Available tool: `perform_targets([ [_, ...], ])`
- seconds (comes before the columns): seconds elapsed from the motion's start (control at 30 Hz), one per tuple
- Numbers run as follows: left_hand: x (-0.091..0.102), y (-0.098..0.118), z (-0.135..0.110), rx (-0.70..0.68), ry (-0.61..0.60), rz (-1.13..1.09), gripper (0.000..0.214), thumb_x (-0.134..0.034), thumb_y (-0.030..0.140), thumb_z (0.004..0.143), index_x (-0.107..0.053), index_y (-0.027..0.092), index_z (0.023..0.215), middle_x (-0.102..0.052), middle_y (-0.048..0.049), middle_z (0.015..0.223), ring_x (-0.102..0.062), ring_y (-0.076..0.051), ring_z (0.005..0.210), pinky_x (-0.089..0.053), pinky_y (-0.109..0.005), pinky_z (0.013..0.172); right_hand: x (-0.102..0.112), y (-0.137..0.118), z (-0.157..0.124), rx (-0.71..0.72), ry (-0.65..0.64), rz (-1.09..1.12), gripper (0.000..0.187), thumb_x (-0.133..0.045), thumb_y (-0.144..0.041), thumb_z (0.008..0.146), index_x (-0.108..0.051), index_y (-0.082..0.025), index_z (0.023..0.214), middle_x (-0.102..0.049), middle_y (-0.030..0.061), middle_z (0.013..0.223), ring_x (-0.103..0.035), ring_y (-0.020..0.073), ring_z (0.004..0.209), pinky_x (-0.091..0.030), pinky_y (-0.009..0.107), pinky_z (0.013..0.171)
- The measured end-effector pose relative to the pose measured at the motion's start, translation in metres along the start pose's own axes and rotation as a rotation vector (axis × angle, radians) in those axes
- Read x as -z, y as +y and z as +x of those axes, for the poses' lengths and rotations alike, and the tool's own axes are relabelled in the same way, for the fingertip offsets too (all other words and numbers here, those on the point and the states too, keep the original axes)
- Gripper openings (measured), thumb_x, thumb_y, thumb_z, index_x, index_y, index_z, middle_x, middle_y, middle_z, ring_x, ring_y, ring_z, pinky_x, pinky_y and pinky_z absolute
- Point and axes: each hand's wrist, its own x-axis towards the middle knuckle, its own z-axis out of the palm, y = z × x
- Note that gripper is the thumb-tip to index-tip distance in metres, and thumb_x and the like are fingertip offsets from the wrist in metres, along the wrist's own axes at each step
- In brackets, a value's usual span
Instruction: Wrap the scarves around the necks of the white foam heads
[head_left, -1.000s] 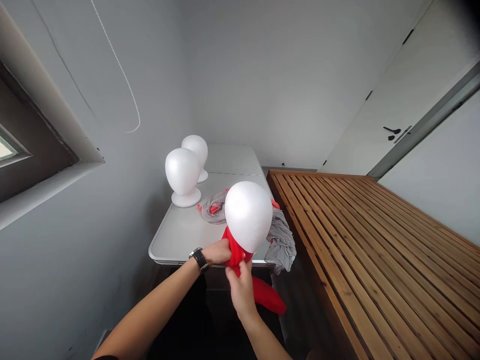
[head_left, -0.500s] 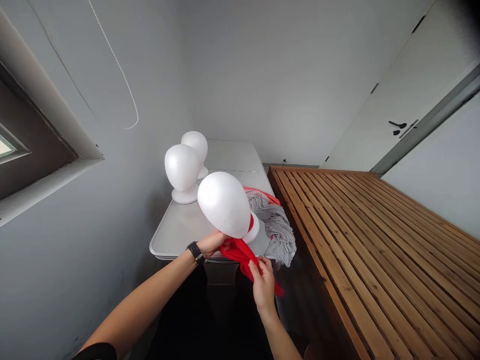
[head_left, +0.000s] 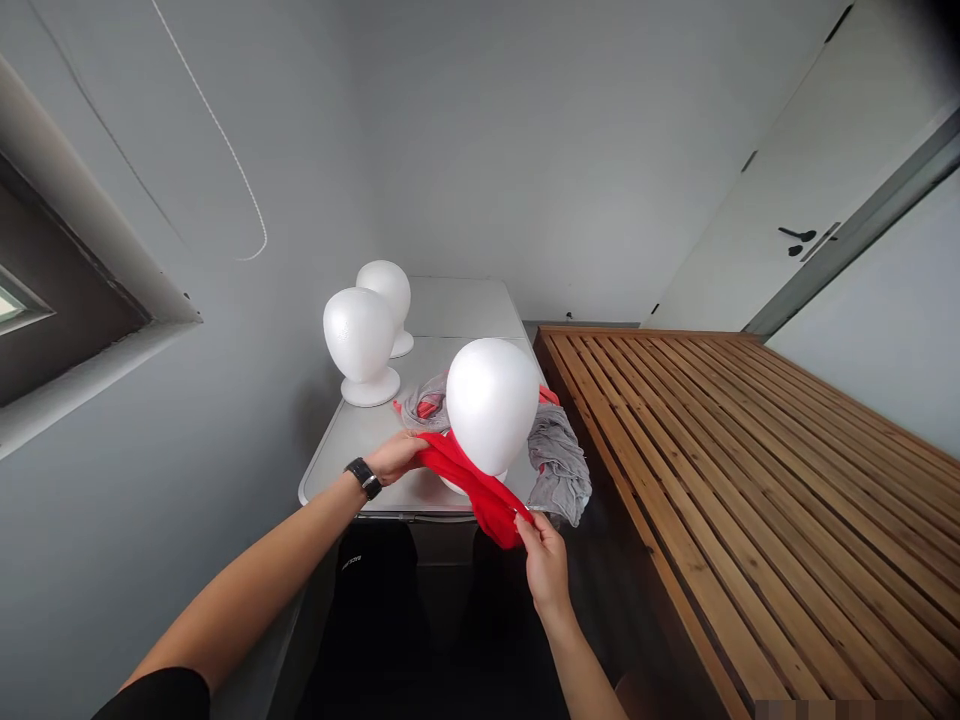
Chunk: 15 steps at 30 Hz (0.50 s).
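A white foam mannequin head (head_left: 493,400) stands upright near the table's front edge. Red cloth, looking like a scarf (head_left: 476,485), stretches slantwise across the front of its neck. My left hand (head_left: 397,455), with a black watch on the wrist, is closed on the cloth's left end. Lower down on the right, my right hand (head_left: 544,560) pinches the other end between thumb and fingers. Grey cloth (head_left: 559,460) with bits of red lies behind and to the right of the head, hanging over the table edge. The head's base is partly hidden by the scarf.
Two more white foam heads, a nearer one (head_left: 360,335) and a farther one (head_left: 390,295), stand at the table's left side. To the right runs a slatted wooden bed frame (head_left: 720,470). A grey wall borders the white table (head_left: 465,305) on the left.
The foam head, tilted before, now stands upright and farther right. My left hand has come out from beneath it, moving left and up, and the red scarf is drawn wider between my hands.
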Motion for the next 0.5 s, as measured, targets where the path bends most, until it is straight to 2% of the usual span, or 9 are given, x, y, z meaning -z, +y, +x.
perform_targets([
  [0.07,-0.002,-0.009,-0.001,0.073,0.002,-0.159,0.020,-0.067,0.016,0.077,-0.077,0.015,0.095,-0.079,-0.0145,0.103,-0.072,-0.025,0.096,-0.056,-0.035,0.089,-0.004,-0.003,-0.001,-0.009,-0.019,0.013,0.047,-0.068,-0.066,0.092,-0.074,-0.019,0.096,-0.072,0.0069,0.090,-0.064,0.0236,0.087,-0.053,0.032,0.079],
  [0.17,-0.005,-0.017,-0.002,0.072,0.081,-0.179,0.015,-0.066,0.021,0.081,-0.071,0.018,0.094,-0.077,-0.0114,0.096,-0.070,-0.024,0.089,-0.058,-0.035,0.082,-0.008,-0.010,0.000,-0.013,-0.004,-0.015,0.049,-0.068,-0.068,0.091,-0.073,-0.019,0.091,-0.071,0.0059,0.087,-0.062,0.0220,0.082,-0.051,0.030,0.075],
  [0.23,-0.004,-0.015,-0.003,0.046,0.104,-0.068,0.007,-0.067,0.027,0.083,-0.063,0.020,0.084,-0.068,-0.0063,0.078,-0.066,-0.020,0.074,-0.056,-0.034,0.074,-0.008,-0.012,0.002,-0.007,-0.006,-0.037,0.049,-0.068,-0.068,0.091,-0.073,-0.019,0.090,-0.070,0.0057,0.085,-0.060,0.0215,0.081,-0.049,0.029,0.073],
  [0.33,0.004,-0.003,-0.007,0.014,0.097,0.142,0.024,-0.071,0.030,0.081,-0.051,0.022,0.069,-0.046,0.0018,0.059,-0.046,-0.013,0.051,-0.045,-0.029,0.057,-0.007,-0.011,0.004,0.009,-0.008,-0.057,0.048,-0.067,-0.067,0.092,-0.071,-0.019,0.087,-0.068,0.0052,0.083,-0.058,0.0208,0.079,-0.047,0.029,0.072],
  [0.4,0.011,0.009,-0.011,-0.013,0.095,0.316,0.026,-0.076,0.024,0.074,-0.052,0.021,0.064,-0.044,0.0016,0.057,-0.040,-0.012,0.049,-0.035,-0.027,0.053,-0.005,-0.009,0.007,0.027,0.012,-0.081,0.048,-0.067,-0.066,0.093,-0.070,-0.019,0.084,-0.067,0.0046,0.080,-0.058,0.0206,0.078,-0.047,0.029,0.072],
  [0.5,0.020,0.029,-0.016,-0.133,0.179,0.549,0.031,-0.081,0.018,0.065,-0.051,0.021,0.058,-0.043,-0.0021,0.057,-0.045,-0.017,0.057,-0.032,-0.028,0.058,-0.004,-0.008,0.010,0.052,0.028,-0.150,0.050,-0.065,-0.068,0.093,-0.070,-0.019,0.083,-0.067,0.0050,0.080,-0.059,0.0218,0.079,-0.047,0.031,0.074],
])
